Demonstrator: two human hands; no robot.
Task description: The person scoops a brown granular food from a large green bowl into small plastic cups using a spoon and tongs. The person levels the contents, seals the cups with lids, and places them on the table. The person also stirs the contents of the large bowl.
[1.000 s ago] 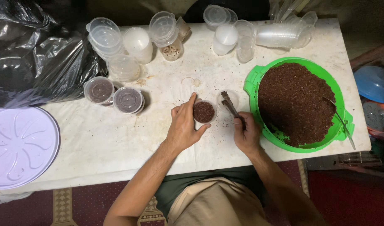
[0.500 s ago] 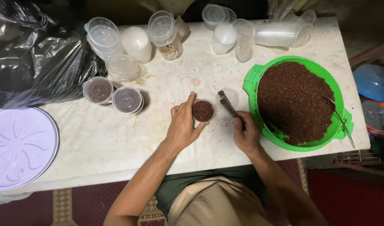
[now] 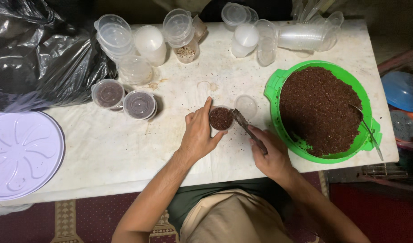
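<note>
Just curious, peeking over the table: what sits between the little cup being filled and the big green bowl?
In the head view, between the small cup and the green bowl lie a clear round lid and the spoon in the right hand.

spoon (image 3: 247, 129) tip swung against small cup (image 3: 221, 118) rim (right hand (image 3: 271, 155))

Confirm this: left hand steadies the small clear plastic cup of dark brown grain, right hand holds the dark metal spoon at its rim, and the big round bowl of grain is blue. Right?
Not quite: the big round bowl is green, as the head view shows. The rest holds: left hand on the small clear plastic cup, right hand holding the dark metal spoon.
</note>
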